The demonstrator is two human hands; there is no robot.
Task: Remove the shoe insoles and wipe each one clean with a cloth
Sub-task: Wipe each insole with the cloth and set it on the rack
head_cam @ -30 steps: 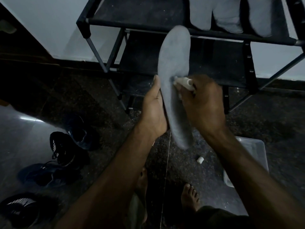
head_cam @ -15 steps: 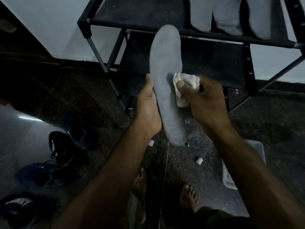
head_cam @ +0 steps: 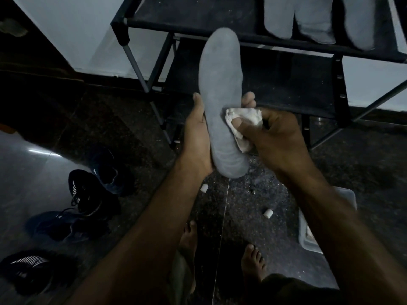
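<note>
A grey insole (head_cam: 220,89) stands upright in front of me, toe end up. My left hand (head_cam: 198,137) grips its lower left edge, thumb along the front, fingertips showing behind the right edge. My right hand (head_cam: 279,139) pinches a crumpled white cloth (head_cam: 242,119) against the insole's right side near the middle. Three more grey insoles (head_cam: 317,20) lie on the top shelf of the black shoe rack (head_cam: 286,84).
Several dark shoes (head_cam: 88,194) lie on the floor at the left. A clear plastic tub (head_cam: 308,234) sits at the right behind my forearm. Two small white cylinders (head_cam: 268,213) lie on the dark stone floor. My bare feet (head_cam: 253,260) are below.
The cloth has slid from the insole's front face to its right edge and slightly down. More of the cloth shows now. The insole has shifted a little to the left.
</note>
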